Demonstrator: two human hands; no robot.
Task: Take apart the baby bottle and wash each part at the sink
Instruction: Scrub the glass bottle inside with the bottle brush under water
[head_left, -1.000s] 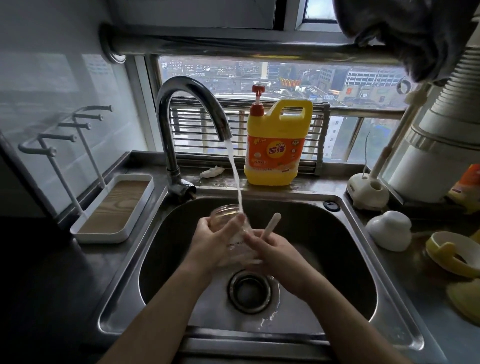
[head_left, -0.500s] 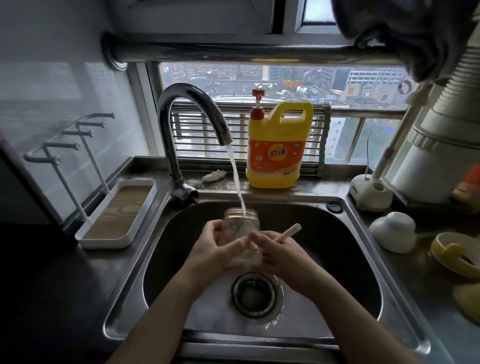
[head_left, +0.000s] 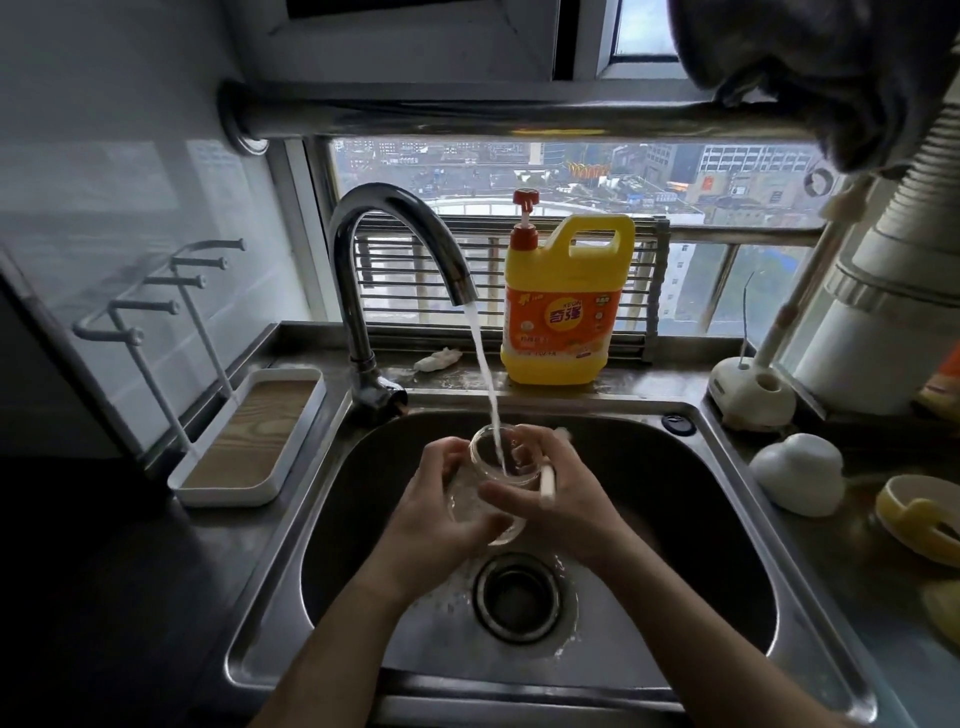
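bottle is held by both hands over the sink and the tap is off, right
Not quite. The tap is running: the head view shows water falling into the bottle. The left hand and right hand do hold it over the sink.

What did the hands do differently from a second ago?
The right hand moved onto the baby bottle, fingers curling over its rim, pulling the white stick in close. The left hand still holds the bottle under the running water; soap jug unmoved.
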